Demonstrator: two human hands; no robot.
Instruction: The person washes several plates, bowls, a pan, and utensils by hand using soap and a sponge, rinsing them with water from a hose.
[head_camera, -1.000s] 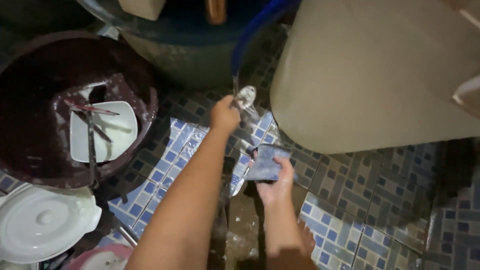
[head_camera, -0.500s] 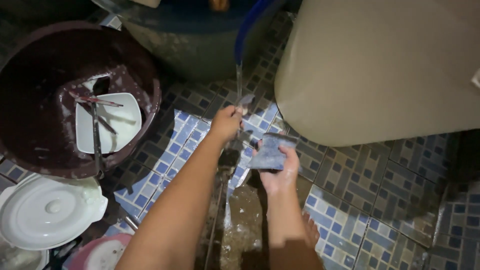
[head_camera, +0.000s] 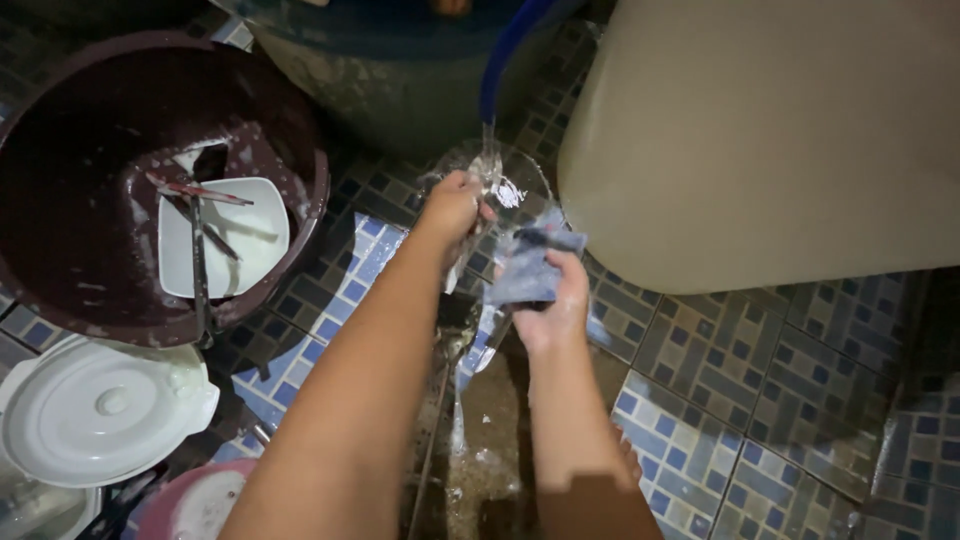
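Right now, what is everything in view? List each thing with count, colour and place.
glass lid: one, clear, under the water stream at centre, held by the left hand
cloth: one, blue-grey, just right of the lid, in the right hand
hose: one, blue, top centre, pouring water
tub: one, dark maroon, left
square dish: one, white, inside the tub with utensils lying on it
round lid: one, white, lower left
large container: one, beige, right
barrel: one, dark green, top centre
tiled floor: blue and grey, wet
left hand: grip on the lid's edge
right hand: grip on the cloth
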